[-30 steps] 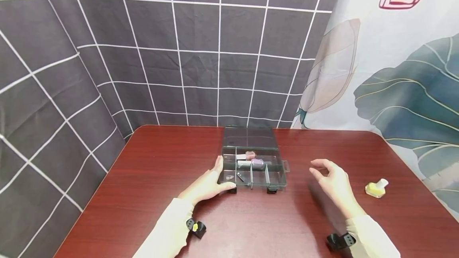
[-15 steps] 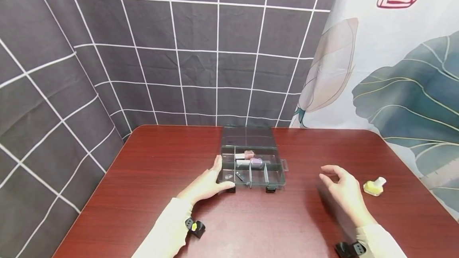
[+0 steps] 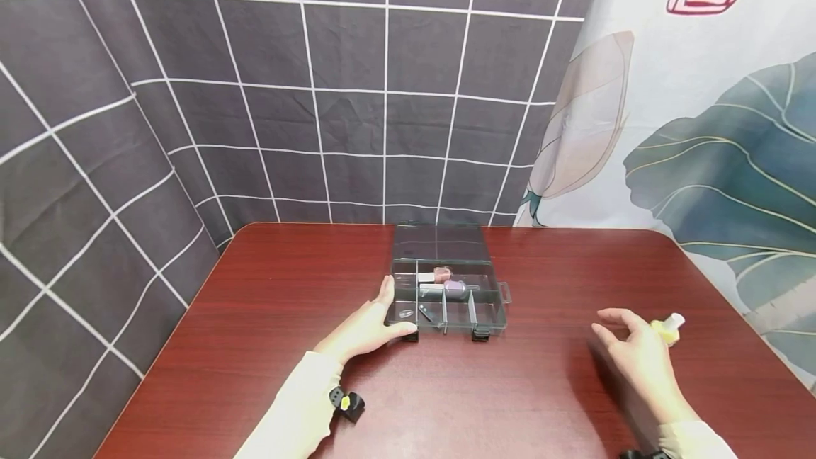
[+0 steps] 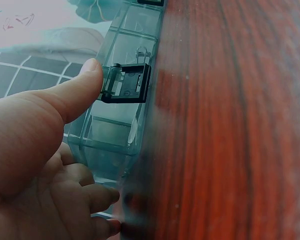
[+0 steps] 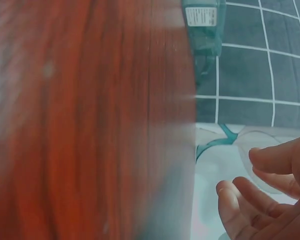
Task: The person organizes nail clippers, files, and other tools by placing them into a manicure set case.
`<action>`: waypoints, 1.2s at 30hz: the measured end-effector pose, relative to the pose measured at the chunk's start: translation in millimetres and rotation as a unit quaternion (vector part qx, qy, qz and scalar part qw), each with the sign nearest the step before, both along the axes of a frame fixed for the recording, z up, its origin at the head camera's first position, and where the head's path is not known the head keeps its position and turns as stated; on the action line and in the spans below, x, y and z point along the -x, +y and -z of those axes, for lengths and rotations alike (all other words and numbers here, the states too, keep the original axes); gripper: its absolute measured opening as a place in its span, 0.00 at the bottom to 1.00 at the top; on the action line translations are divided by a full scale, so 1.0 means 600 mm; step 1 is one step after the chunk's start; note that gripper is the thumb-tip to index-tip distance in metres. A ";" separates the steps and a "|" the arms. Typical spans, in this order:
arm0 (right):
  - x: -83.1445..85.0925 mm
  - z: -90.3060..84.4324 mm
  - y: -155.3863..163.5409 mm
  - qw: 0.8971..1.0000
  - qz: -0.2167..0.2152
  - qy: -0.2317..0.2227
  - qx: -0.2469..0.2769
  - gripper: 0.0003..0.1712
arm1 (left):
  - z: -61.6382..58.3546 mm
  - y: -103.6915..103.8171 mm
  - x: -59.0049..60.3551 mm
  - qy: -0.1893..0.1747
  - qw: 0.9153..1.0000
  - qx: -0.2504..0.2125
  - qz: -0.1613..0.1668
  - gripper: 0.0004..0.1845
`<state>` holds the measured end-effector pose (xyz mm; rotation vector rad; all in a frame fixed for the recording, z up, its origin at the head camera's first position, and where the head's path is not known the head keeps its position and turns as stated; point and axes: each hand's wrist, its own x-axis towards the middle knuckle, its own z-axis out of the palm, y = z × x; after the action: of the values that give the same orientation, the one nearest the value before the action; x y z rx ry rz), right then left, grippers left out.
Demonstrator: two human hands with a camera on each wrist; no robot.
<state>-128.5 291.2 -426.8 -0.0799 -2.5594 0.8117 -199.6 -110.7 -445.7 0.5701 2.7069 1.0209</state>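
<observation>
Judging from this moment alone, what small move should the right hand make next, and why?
Probably close the last gap and pinch the yellow bottle. The right hand hovers open just left of it, fingers spread and holding nothing, and the bottle lies on the table, partly hidden behind the fingertips. The left hand rests against the clear organizer box, whose lid is open, steadying it.

a compartment box (image 3: 446, 303) sits mid-table (image 3: 287, 289), its lid (image 3: 441, 243) open behind it, small bottles (image 3: 446, 282) in its rear compartments. the left hand (image 3: 366, 328) rests against the box's left front corner. well to the right, a bottle (image 3: 669, 328) lies just beyond the right hand (image 3: 637, 356).
</observation>
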 end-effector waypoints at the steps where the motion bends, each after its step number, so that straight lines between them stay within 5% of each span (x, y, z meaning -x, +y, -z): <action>1: -0.004 0.000 0.003 1.000 0.008 -0.007 0.000 0.12 | 0.000 0.000 0.000 0.002 1.000 0.000 0.001 0.53; 11: -0.026 -0.004 0.033 0.994 0.104 -0.046 0.003 0.12 | 0.001 0.000 0.003 0.006 1.000 0.009 0.001 0.53; 18: -0.031 -0.011 0.058 0.972 0.214 -0.058 0.078 0.22 | 0.000 0.001 0.002 0.002 1.000 0.002 -0.001 0.53; 36: -0.015 -0.007 0.110 0.959 0.215 -0.128 0.132 0.40 | 0.003 0.000 -0.001 -0.009 1.000 -0.005 -0.006 0.53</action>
<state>-119.5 357.2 -422.8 -0.8425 -2.5010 1.0081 -198.8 -110.9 -447.3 0.5431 2.6940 1.0377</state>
